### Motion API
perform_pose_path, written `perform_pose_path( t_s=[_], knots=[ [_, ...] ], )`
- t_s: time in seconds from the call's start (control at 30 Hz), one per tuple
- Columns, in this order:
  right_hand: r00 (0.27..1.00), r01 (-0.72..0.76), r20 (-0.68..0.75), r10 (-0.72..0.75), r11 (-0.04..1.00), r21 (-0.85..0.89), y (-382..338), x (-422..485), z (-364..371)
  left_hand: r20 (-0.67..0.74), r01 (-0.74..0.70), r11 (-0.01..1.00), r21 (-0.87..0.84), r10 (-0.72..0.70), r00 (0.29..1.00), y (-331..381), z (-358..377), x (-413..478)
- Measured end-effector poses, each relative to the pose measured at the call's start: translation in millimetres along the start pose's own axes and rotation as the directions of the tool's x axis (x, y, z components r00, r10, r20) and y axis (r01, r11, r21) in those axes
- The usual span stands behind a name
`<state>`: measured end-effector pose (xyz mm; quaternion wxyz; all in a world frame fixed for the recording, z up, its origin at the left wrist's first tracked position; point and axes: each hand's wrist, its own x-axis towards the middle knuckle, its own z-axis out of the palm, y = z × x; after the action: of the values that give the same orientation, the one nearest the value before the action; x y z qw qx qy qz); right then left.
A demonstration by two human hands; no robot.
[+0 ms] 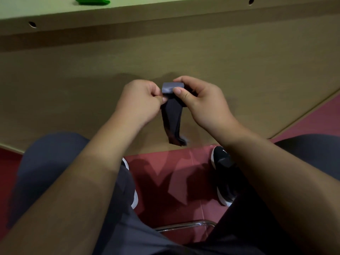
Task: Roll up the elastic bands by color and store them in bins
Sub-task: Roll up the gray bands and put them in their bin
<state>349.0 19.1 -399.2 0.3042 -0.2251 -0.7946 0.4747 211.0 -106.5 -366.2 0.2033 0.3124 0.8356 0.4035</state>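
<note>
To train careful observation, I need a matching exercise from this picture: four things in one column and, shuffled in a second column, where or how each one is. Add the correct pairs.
Things
1. dark band
2. green item
3. black shoe
4. metal chair bar

Places or states
A. on the red floor
B. lowest of the four in the picture
C. partly rolled, pinched by left hand and right hand, tail hanging
D. on the tabletop, at the picture's top edge

Pairs: 1-C, 2-D, 3-A, 4-B
</note>
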Motion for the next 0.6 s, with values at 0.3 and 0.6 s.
perform_pose_path(
  t_s=[0.3, 0.6],
  knots=[
    [1.000, 0.011, -0.007, -0.011, 0.998, -0.054, -2, 1, 4, -0.028, -0.109, 0.980, 0.167, 0.116, 0.993, 0, 1, -2],
    [0.996, 0.069, -0.049, -0.077, 0.987, -0.147, -9, -1, 2, 0.131, -0.228, 0.959, 0.169, 0.208, 0.969, -5, -10, 4]
  ],
)
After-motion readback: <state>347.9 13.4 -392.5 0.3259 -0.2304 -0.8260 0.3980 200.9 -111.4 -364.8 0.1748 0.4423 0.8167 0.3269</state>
